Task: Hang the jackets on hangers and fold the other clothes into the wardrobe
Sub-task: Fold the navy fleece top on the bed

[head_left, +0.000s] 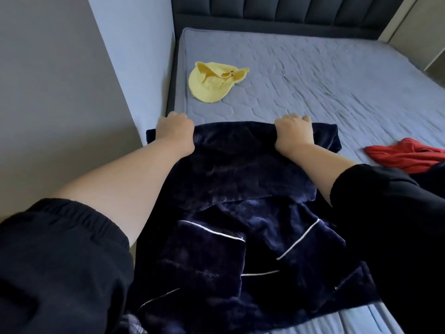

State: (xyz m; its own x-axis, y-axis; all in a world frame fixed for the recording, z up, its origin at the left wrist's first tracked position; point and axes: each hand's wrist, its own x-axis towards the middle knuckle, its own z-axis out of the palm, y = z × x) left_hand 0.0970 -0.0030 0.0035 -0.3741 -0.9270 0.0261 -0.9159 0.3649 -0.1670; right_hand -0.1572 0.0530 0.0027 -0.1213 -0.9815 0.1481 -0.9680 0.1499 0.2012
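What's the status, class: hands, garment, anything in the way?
Left hand, right hand: both grip far edge of plush navy white-piped garment on blue quilted bed. Yellow cloth cap, red crumpled cloth lie apart.

Navy garment (pixel 240 213): plush, dark blue with thin white piping; spread flat on the bed (pixel 325 75), filling the centre and lower middle of the frame.
Its far edge: doubled over into a thick band at mid-frame, gripped near each end by the left hand (pixel 174 131) and the right hand (pixel 293 132).
Yellow cap (pixel 209 85): pale, soft, crumpled; lies alone in the upper left of the bed.
Red garment (pixel 407 155): bunched up at the right edge of the frame, apart from the navy one.
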